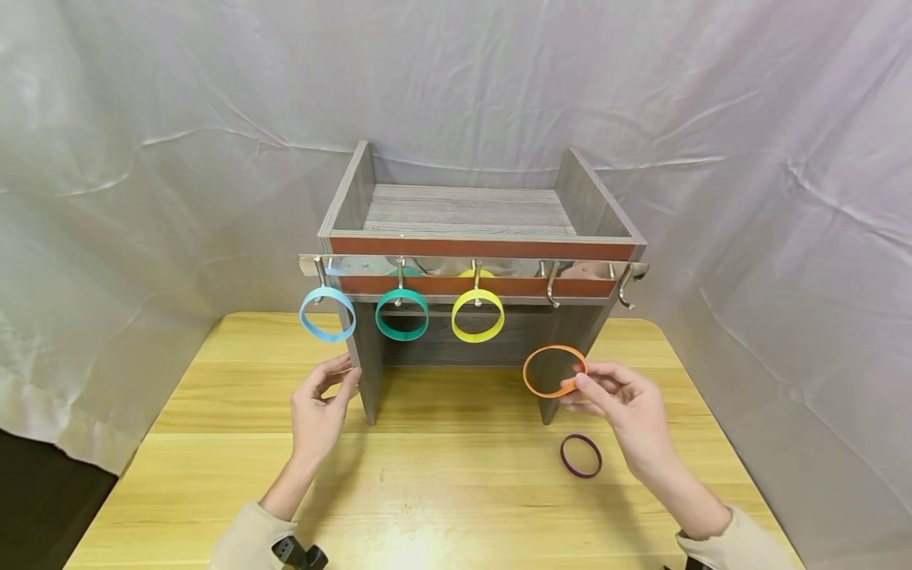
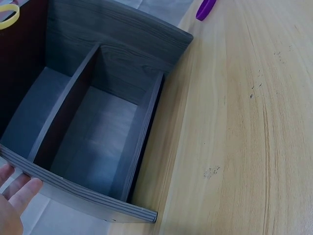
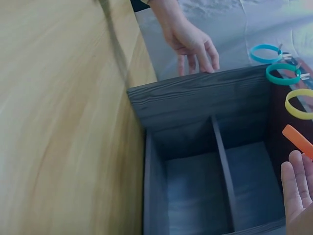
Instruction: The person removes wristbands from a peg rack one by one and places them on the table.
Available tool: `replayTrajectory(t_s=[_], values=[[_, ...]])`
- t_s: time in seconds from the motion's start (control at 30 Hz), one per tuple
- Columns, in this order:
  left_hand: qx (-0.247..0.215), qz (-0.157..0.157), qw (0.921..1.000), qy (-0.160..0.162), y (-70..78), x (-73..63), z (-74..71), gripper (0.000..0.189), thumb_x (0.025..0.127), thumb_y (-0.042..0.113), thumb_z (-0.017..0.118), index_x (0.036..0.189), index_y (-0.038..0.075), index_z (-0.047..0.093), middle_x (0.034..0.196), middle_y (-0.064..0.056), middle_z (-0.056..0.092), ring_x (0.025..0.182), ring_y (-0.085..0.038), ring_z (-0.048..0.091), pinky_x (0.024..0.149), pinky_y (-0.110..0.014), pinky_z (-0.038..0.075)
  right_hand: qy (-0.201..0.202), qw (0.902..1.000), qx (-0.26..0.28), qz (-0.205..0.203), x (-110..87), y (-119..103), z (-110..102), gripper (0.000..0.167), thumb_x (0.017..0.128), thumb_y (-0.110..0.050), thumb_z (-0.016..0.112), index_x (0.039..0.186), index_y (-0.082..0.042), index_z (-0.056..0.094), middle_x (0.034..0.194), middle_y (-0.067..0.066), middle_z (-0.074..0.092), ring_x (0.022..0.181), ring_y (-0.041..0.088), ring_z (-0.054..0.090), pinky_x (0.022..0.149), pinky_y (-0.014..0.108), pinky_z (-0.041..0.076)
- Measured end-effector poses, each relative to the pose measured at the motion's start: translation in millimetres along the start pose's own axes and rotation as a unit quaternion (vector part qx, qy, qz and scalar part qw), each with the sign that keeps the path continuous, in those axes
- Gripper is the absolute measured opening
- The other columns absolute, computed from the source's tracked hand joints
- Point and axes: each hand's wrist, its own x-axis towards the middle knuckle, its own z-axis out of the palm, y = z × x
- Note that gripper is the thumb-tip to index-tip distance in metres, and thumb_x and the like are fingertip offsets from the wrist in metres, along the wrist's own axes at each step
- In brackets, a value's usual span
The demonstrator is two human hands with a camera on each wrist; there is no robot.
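My right hand (image 1: 627, 404) pinches an orange silicone wristband (image 1: 527, 378) between thumb and fingers, below the two rightmost hooks. In the right wrist view the same orange band (image 3: 297, 139) appears above the fingers. My left hand (image 1: 318, 410) touches the front edge of the left side panel (image 1: 362, 380) of a grey wooden shelf unit, its fingers on the outer side. Blue (image 1: 305, 321), green (image 1: 381, 321) and yellow (image 1: 457, 321) wristbands hang on the first three hooks of the metal hook rail (image 1: 442, 267). A purple wristband (image 1: 581, 475) lies on the table below my right hand.
Two hooks at the rail's right end, a double hook (image 1: 552, 285) and an end hook (image 1: 625, 289), carry no band. The shelf unit stands at the back of the wooden table (image 1: 456, 491). Grey fabric (image 1: 456, 79) hangs behind and at both sides.
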Motion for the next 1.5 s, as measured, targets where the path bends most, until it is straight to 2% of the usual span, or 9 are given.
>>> replayTrajectory(t_s=[0.1,0.37,0.77,0.93,1.2,1.27,1.4,1.5], values=[[0.001,-0.001,1.0000,-0.001,0.4,-0.3,-0.3,0.021,0.095,-0.007,0.072,0.116,-0.007,0.074,0.102,0.025,0.072,0.086,0.006,0.073,0.067,-0.014,0.065,0.007,0.9999,-0.007,0.012,-2.9,6.1,-2.0,0.016,0.102,0.008,0.060,0.110,0.002,0.072,0.095,0.000,0.083,0.077,0.015,0.080,0.074,0.036,0.071],[0.005,-0.008,1.0000,-0.002,-0.9,-1.0,-1.2,0.022,0.095,-0.006,0.073,0.117,-0.007,0.074,0.102,0.025,0.072,0.088,0.007,0.073,0.067,-0.014,0.066,0.009,0.9990,-0.014,0.041,-11.2,25.5,-6.3,0.015,0.103,0.005,0.061,0.110,-0.001,0.073,0.096,-0.004,0.083,0.078,0.012,0.080,0.071,0.032,0.071],[0.007,-0.005,1.0000,-0.003,-0.4,-0.1,-1.2,0.022,0.095,-0.006,0.072,0.117,-0.008,0.073,0.102,0.026,0.072,0.087,0.009,0.072,0.067,-0.014,0.066,0.018,0.9961,-0.015,0.085,-17.4,53.2,-13.0,0.012,0.103,-0.001,0.063,0.111,-0.002,0.072,0.096,-0.003,0.082,0.080,0.013,0.080,0.077,0.035,0.071],[0.003,-0.003,1.0000,-0.003,0.2,0.4,-0.7,0.021,0.095,-0.006,0.072,0.116,-0.008,0.073,0.102,0.025,0.072,0.086,0.008,0.072,0.067,-0.014,0.065,0.019,0.9930,-0.030,0.113,-23.4,68.0,-15.7,0.012,0.103,-0.004,0.065,0.113,0.000,0.071,0.095,-0.003,0.082,0.080,0.013,0.080,0.077,0.036,0.071],[-0.002,-0.002,1.0000,-0.005,1.0,0.5,-0.2,0.021,0.095,-0.007,0.071,0.116,-0.008,0.073,0.102,0.025,0.072,0.086,0.007,0.072,0.068,-0.014,0.066,0.026,0.9871,-0.053,0.149,-32.0,83.3,-17.1,0.026,0.103,-0.007,0.067,0.118,0.014,0.065,0.095,-0.001,0.082,0.079,0.014,0.079,0.077,0.037,0.071],[-0.001,-0.003,1.0000,-0.004,0.8,0.5,-0.1,0.021,0.095,-0.007,0.071,0.116,-0.008,0.073,0.102,0.025,0.072,0.086,0.007,0.072,0.068,-0.014,0.066,0.024,0.9862,-0.047,0.157,-34.3,87.0,-17.6,0.025,0.103,-0.007,0.068,0.118,0.012,0.066,0.095,0.000,0.082,0.080,0.013,0.079,0.078,0.034,0.071],[0.002,-0.005,1.0000,-0.004,0.1,0.2,-0.1,0.021,0.096,-0.006,0.071,0.116,-0.008,0.073,0.102,0.025,0.072,0.086,0.007,0.072,0.068,-0.014,0.066,0.014,0.9862,-0.028,0.163,-38.6,94.9,-19.2,0.012,0.102,-0.006,0.067,0.112,-0.003,0.072,0.096,0.001,0.082,0.080,0.012,0.079,0.079,0.031,0.070],[0.003,-0.004,1.0000,-0.003,-0.1,-0.3,-0.4,0.021,0.096,-0.006,0.071,0.116,-0.007,0.073,0.102,0.025,0.072,0.086,0.007,0.072,0.068,-0.014,0.066,-0.001,0.9867,-0.013,0.162,-41.1,101.8,-19.5,0.012,0.102,-0.004,0.067,0.108,-0.012,0.074,0.095,0.001,0.082,0.080,0.011,0.079,0.079,0.029,0.070]])
